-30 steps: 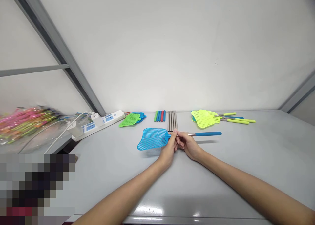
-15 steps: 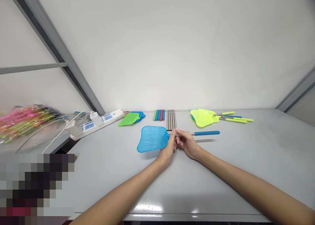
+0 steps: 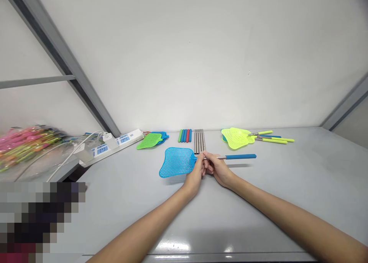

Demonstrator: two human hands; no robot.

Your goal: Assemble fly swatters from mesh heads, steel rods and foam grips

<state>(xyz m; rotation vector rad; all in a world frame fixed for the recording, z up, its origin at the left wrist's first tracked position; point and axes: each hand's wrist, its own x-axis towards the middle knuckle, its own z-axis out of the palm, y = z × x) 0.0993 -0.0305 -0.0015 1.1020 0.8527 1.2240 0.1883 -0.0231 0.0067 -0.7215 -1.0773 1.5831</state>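
Note:
A blue fly swatter (image 3: 176, 163) is held level just above the grey table, its perforated head to the left and its blue grip to the right. My left hand (image 3: 198, 168) is closed round the neck where the head meets the metal rod. Beside it, my right hand (image 3: 215, 166) pinches the rod, and the fingers of both hands touch. Behind my hands lies a row of metal rods (image 3: 199, 141). Several coloured handle grips (image 3: 184, 135), green, blue and red, lie left of the rods.
Fly swatters (image 3: 239, 137) with yellow and blue grips lie stacked at the back right. Loose green and blue swatter heads (image 3: 150, 141) rest at the back left, near a white power strip (image 3: 115, 146) with cables. Bagged colourful items (image 3: 28, 144) sit far left. A wall (image 3: 201, 63) closes off the back.
Both hands keep their hold on the blue fly swatter, almost still. The whole view has shifted slightly.

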